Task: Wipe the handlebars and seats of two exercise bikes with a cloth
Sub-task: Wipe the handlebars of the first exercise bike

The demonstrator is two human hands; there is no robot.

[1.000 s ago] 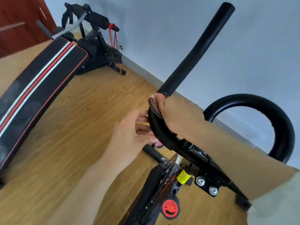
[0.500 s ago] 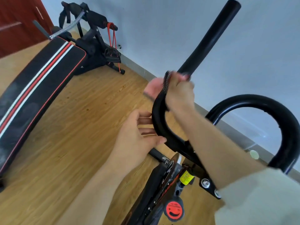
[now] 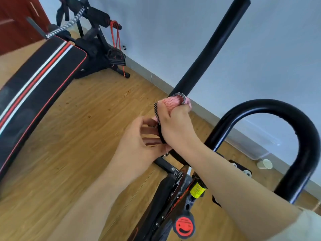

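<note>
Up close, the right hand [image 3: 175, 126] grips a pink cloth [image 3: 171, 101] around the black handlebar [image 3: 208, 49], with the left hand [image 3: 139, 141] touching just below it, grip unclear.

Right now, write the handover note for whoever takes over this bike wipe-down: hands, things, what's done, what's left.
Right hand: grips the pink cloth with checked trim, wrapped round the straight black padded handlebar arm at its lower bend.
Left hand: fingers at the bar just below the cloth; pinching or only touching, unclear.
Done: cannot tell how much is wiped.
Left: the black looped handlebar has no cloth on it; seat and second bike are not in view.
</note>
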